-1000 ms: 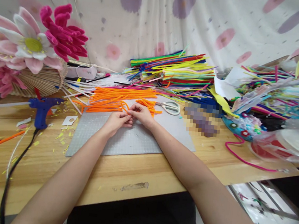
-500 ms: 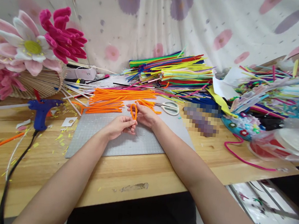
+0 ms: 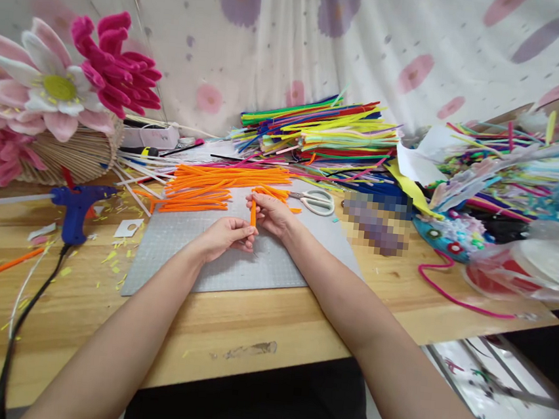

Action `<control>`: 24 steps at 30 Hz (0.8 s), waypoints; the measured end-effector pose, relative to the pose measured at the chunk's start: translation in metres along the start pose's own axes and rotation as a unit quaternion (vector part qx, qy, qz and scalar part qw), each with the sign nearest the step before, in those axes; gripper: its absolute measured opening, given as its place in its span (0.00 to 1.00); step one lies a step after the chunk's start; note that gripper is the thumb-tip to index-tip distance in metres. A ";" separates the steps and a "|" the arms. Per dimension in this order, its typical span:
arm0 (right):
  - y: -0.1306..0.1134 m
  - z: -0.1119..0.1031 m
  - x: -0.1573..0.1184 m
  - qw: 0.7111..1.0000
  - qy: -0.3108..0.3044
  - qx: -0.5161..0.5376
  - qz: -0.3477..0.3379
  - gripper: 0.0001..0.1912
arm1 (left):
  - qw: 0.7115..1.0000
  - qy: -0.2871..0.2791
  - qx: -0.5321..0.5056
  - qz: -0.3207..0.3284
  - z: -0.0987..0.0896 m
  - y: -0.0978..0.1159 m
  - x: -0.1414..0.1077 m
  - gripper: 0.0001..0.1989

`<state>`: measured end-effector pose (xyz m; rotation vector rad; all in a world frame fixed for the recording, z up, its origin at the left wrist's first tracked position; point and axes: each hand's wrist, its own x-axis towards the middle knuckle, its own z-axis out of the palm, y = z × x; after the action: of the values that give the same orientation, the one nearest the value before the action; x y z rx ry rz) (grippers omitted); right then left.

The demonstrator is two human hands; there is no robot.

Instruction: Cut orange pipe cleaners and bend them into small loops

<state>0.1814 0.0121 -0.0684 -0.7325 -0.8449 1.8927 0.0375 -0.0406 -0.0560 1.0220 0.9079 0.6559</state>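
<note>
A folded orange pipe cleaner (image 3: 254, 211) stands nearly upright between my hands, its two strands lying close together. My left hand (image 3: 230, 236) pinches its lower end between thumb and fingers. At the top, my right hand (image 3: 270, 214) has its fingertips closed on the bend. Both hands are above a grey cutting mat (image 3: 233, 277). Behind them lies a pile of long orange pipe cleaners (image 3: 197, 192), with a smaller bunch of short orange pieces (image 3: 274, 194) just past my right hand. Grey-handled scissors (image 3: 318, 202) rest at the mat's back right.
A blue glue gun (image 3: 77, 213) with a black cord is at the left. Plush flowers (image 3: 59, 86) stand at the back left. Bundles of coloured pipe cleaners (image 3: 326, 132) lie along the curtain. A clear plastic container (image 3: 525, 269) is at the right; yellow scraps dot the wood.
The orange pipe cleaner was an open loop; now its sides are pressed together into a narrow, straight fold. My right fingers have closed over its top. My left hand has barely moved.
</note>
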 end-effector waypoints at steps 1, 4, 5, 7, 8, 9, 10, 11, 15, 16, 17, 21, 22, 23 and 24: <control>-0.001 0.001 -0.001 1.000 0.004 -0.003 -0.004 0.09 | 1.000 -0.001 0.002 -0.001 0.000 0.001 0.000 0.12; -0.005 0.004 -0.003 0.999 0.001 -0.027 -0.022 0.09 | 1.000 -0.004 0.011 -0.006 0.001 0.003 -0.001 0.11; -0.006 0.005 -0.003 0.999 0.001 -0.036 -0.031 0.09 | 1.000 -0.003 0.012 -0.005 0.002 0.003 -0.001 0.11; -0.006 0.006 -0.003 0.998 0.011 -0.046 -0.051 0.08 | 1.000 -0.002 0.015 -0.003 0.003 0.002 -0.001 0.12; -0.006 0.006 -0.003 0.997 0.020 -0.050 -0.061 0.08 | 1.000 0.000 0.018 -0.001 0.004 0.001 -0.001 0.12; -0.006 0.006 -0.003 0.996 0.028 -0.055 -0.069 0.08 | 1.000 0.005 0.021 0.002 0.006 0.000 0.000 0.12; -0.006 0.006 -0.002 0.995 0.035 -0.061 -0.076 0.08 | 1.000 0.011 0.025 0.005 0.008 -0.001 0.000 0.13; -0.006 0.007 -0.001 0.993 0.041 -0.070 -0.082 0.09 | 0.999 0.017 0.030 0.009 0.009 -0.002 0.001 0.13; -0.020 0.004 -0.001 0.976 0.071 -0.160 -0.128 0.10 | 0.990 0.074 0.104 0.055 0.004 -0.002 0.005 0.15; -0.027 0.002 -0.002 0.962 0.083 -0.213 -0.146 0.10 | 0.980 0.114 0.140 0.080 -0.003 -0.001 0.006 0.15; -0.034 -0.001 -0.003 0.940 0.097 -0.282 -0.168 0.10 | 0.962 0.172 0.182 0.111 -0.012 0.001 0.006 0.14; -0.055 -0.013 -0.009 0.747 0.146 -0.600 -0.247 0.09 | 0.773 0.444 0.400 0.212 -0.058 0.008 0.003 0.10; -0.056 -0.017 -0.009 0.698 0.143 -0.653 -0.255 0.08 | 0.729 0.469 0.449 0.216 -0.068 0.008 0.002 0.10; -0.054 -0.020 -0.008 0.662 0.135 -0.691 -0.256 0.08 | 0.701 0.478 0.483 0.216 -0.076 0.008 0.000 0.09; -0.051 -0.023 -0.006 0.640 0.125 -0.714 -0.254 0.07 | 0.684 0.481 0.506 0.212 -0.082 0.007 -0.001 0.09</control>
<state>0.2271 0.0304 -0.0403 -1.3783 -2.0694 0.2481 -0.0351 -0.0038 -0.0679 1.9733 2.1447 1.1664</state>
